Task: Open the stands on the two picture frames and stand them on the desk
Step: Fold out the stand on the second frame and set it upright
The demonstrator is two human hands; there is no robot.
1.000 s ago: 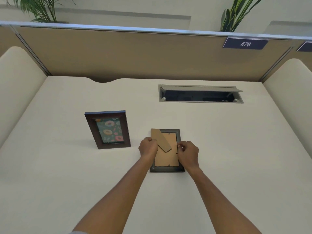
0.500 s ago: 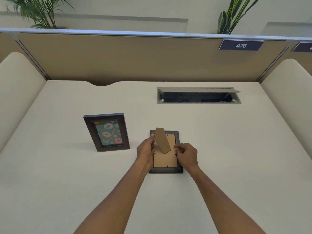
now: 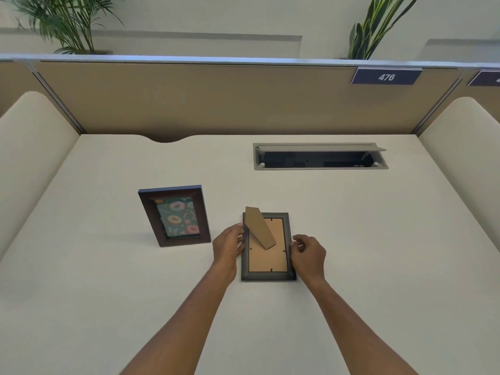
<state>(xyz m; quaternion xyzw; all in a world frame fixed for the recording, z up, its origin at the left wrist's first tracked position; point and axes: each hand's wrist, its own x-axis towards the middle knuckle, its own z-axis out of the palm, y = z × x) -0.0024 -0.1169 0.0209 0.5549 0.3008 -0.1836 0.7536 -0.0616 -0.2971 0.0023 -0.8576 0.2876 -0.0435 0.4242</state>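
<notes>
The number "476" is printed in white on a dark blue sign [image 3: 386,76] fixed to the far partition's top edge at right. A second sign [image 3: 485,78] at the right edge is cut off and cannot be read.

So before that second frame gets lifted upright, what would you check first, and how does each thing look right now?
1. Stand swung out from the black frame: ok.
2. Left hand at the frame's left edge: ok.
3. Right hand at its right edge: ok.
4. Firm grip by the fingers: cannot tell.
5. Brown frame already upright, set apart to the left: ok.
6. Bare desk around for standing it: ok.
</notes>
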